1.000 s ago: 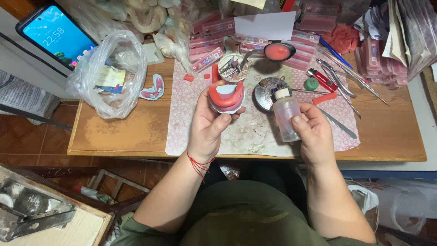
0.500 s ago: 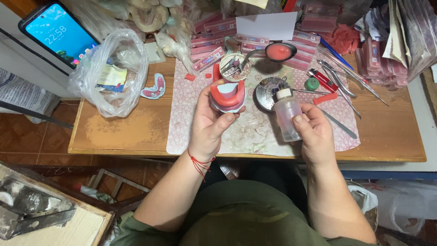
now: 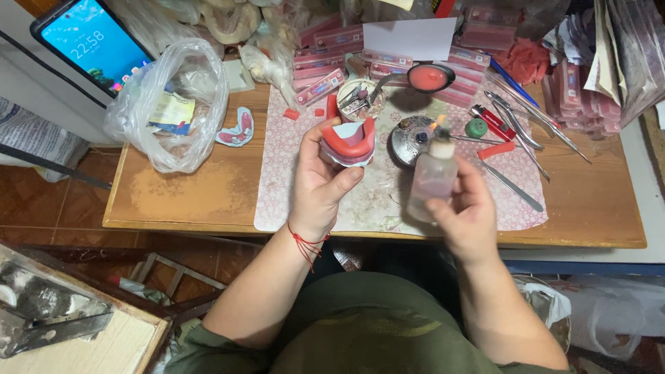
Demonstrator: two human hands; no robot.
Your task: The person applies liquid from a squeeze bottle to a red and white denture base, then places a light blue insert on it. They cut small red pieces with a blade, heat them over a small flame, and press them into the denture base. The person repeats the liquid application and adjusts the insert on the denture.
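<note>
**A:** What have I got in each hand?

**B:** My left hand (image 3: pixel 320 185) is curled shut around the red wax denture model on its white plaster base (image 3: pixel 348 141), just above the middle of the frame, over the flowered cloth mat (image 3: pixel 291 187). The red arch faces up towards the camera, its open ends pointing to the top of the frame.

**A:** And the other?

**B:** My right hand (image 3: pixel 465 220) is closed on the small clear plastic bottle with pale pink liquid (image 3: pixel 432 179), right of centre. Its long axis runs nearly up the frame, leaning slightly right, with the whitish cap end pointing at the round metal dish (image 3: pixel 410 138) above it.

**A:** Do the two things touch?

**B:** No, they are near each other but apart, above the wooden table (image 3: pixel 194 194). The bottle is blurred, so I cannot tell whether its cap is on.
</note>
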